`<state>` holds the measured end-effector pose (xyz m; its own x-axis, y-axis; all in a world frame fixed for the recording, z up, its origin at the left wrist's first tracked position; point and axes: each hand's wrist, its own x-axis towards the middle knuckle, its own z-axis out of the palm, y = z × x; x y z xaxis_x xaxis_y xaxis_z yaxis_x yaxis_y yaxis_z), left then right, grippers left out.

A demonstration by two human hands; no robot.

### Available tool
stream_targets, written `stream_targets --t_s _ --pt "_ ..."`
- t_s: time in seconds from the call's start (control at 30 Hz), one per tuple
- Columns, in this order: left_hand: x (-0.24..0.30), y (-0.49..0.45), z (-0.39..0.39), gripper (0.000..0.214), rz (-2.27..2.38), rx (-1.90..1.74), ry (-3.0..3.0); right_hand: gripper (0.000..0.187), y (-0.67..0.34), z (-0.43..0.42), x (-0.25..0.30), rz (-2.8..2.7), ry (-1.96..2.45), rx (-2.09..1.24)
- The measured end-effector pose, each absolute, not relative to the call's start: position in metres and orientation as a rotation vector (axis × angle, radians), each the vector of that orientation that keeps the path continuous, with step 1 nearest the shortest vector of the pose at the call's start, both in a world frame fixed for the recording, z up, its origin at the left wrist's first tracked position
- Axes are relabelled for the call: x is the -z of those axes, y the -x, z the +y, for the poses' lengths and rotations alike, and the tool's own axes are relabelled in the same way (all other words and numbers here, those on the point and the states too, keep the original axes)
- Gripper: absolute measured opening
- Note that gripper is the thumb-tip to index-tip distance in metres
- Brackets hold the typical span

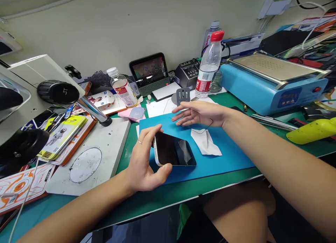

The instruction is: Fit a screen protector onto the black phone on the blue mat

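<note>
My left hand [147, 162] is closed around one end of a smartphone [173, 148], thumb on the near edge and fingers on the far side. The phone's dark, glossy screen faces up, and its far end is low over a blue mat [210, 166]. To the right, my right hand [196, 113] is open above the mat, its fingers stretched out to the left and nothing seen in them. A crumpled white wipe [207, 143] lies on the mat just below that hand. One thin dark strand curves by the right wrist. Behind the fingers stands a grey phone stand [183, 95].
A microscope base [115, 131] with its metal post occupies the left, beside stacked boxes [63, 138]. Behind the mat are two bottles [123, 89] [208, 68] and a small screen device [149, 73]. A blue heating plate machine [273, 82] and a yellow bottle [312, 131] stand right.
</note>
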<state>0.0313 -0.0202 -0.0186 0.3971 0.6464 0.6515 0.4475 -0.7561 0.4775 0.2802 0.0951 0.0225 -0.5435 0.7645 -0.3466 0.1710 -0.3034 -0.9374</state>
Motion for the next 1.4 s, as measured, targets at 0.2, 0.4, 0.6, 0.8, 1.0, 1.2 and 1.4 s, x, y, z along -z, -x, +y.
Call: stream_targets --t_s 0.2,0.4,0.6,0.8,1.0,1.2,1.4 --pt "0.015 -0.028 -0.023 0.074 0.931 -1.243 -2.370 0.040 -0.250 0.120 -0.026 -1.833 1.341 -1.666" --pt "0.014 -0.027 -0.026 0.076 0.874 -1.235 -2.321 0.041 -0.268 0.111 -0.027 -1.809 1.496 -0.959" --pt "-0.007 -0.021 -0.025 0.073 0.976 -1.043 -2.379 0.051 -0.304 0.039 -0.014 -1.819 1.631 -0.583" --pt "-0.018 0.014 -0.030 0.082 1.110 -0.624 -2.411 0.051 -0.320 -0.018 0.025 -1.968 1.593 -0.471" --pt "0.006 0.033 -0.031 0.085 1.194 -0.488 -2.447 0.036 -0.322 -0.018 0.041 -2.072 1.546 -0.375" --pt "0.010 0.030 -0.033 0.074 1.136 -0.410 -2.496 0.026 -0.321 -0.020 0.043 -2.006 1.476 -0.225" --pt "0.012 0.014 -0.027 0.068 1.135 -0.297 -2.387 0.023 -0.315 -0.024 0.036 -1.786 1.600 -0.120"
